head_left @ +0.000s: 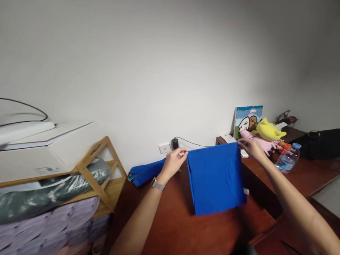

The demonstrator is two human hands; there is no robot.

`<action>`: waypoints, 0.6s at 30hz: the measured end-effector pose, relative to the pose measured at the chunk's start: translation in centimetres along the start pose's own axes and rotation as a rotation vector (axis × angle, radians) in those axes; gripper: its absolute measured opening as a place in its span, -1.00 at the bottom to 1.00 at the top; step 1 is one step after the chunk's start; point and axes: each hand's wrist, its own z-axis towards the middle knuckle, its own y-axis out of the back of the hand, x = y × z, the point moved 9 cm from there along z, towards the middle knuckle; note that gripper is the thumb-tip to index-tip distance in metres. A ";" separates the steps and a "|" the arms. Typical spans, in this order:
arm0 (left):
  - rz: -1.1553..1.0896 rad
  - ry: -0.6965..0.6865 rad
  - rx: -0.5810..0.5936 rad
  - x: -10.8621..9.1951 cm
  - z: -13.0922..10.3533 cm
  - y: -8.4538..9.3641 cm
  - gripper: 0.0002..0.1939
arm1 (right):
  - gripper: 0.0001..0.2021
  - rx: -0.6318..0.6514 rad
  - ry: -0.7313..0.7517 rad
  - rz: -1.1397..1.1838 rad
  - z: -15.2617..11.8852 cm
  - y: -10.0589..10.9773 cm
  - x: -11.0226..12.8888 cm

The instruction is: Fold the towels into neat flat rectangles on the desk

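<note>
A folded blue cloth (217, 179) hangs as a near-square panel between my two hands, above the reddish-brown table (177, 232). My left hand (174, 161), with a watch on its wrist, pinches the cloth's upper left corner. The upper right corner is pinched between the fingers of my right hand (249, 147). Behind my left hand, another folded blue cloth (147, 172) lies at the back of the table against the wall.
At the right stand a water bottle (288, 159), a yellow plush toy (270, 130), a pink toy (260, 142) and a dog picture (248, 119). A wooden rack (112, 177) with a white box (46, 156) is at the left. A black plug (175, 143) sits in the wall socket.
</note>
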 end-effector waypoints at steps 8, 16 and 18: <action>0.275 -0.257 0.090 4.7 1.5 -8.1 -0.72 | -0.71 -0.150 -0.085 -0.042 3.6 -4.0 -7.6; 0.488 -0.292 0.409 11.7 -13.0 -20.8 -0.67 | -0.66 0.315 -0.319 -0.416 -12.0 -18.1 -15.2; 0.485 -0.287 0.423 11.8 -15.2 -22.1 -0.68 | -0.64 0.348 -0.362 -0.443 -14.8 -19.7 -16.2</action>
